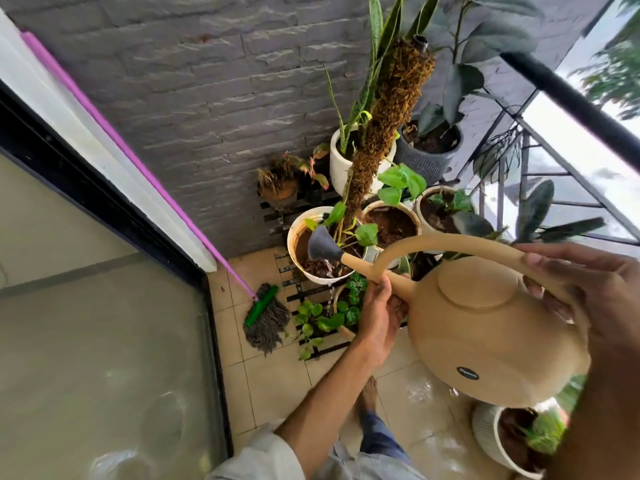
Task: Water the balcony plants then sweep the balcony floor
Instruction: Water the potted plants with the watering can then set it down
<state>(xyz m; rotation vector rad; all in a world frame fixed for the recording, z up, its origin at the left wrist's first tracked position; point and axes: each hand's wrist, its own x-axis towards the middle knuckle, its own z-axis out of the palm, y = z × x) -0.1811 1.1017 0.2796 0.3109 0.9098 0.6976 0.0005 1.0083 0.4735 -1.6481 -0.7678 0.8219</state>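
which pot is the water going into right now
The white pot holding the moss pole, leftmost of the front row; the grey rose of the watering can is over it.

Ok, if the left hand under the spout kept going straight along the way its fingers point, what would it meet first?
Probably the white pot being watered: the left hand supports the watering can spout, fingers pointing up and away towards that pot's near rim. Depth is unclear; it could pass above the small leafy plant.

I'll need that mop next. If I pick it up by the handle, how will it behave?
The mop head looks like loose grey strings, so it will probably flop and drag. Its long purple handle leans on the wall and may slide sideways if nudged.
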